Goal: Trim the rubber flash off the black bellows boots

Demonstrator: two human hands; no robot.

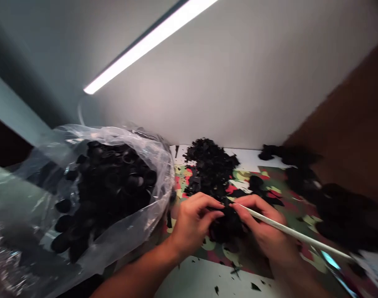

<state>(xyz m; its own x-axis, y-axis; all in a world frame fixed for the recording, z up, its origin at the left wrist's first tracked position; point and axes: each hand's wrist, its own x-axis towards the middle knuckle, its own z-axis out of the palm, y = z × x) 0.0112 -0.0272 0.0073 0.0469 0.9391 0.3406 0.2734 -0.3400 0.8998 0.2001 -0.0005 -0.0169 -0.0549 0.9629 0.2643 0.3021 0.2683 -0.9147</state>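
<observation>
My left hand point(193, 221) is closed in a pinch, thumb and forefinger on a small black piece point(227, 202) whose exact kind I cannot make out. Facing it, my right hand point(263, 219) also pinches at that piece. A long thin white strip point(296, 235), cord or rod, runs from the right fingertips across the hand to the lower right; whether the fingers grip it is unclear. Under both hands lie more black pieces point(228, 225). Just beyond them rises a heap of black scraps point(209, 165).
At left, a clear plastic bag point(164, 165) stands open, filled with round black ribbed parts point(114, 182). A camouflage-patterned sheet point(296, 194) covers the white tabletop point(189, 281). Dark piles point(347, 211) sit at right, near a phone-like object point(334, 265). A lit tube lamp point(145, 47) hangs above.
</observation>
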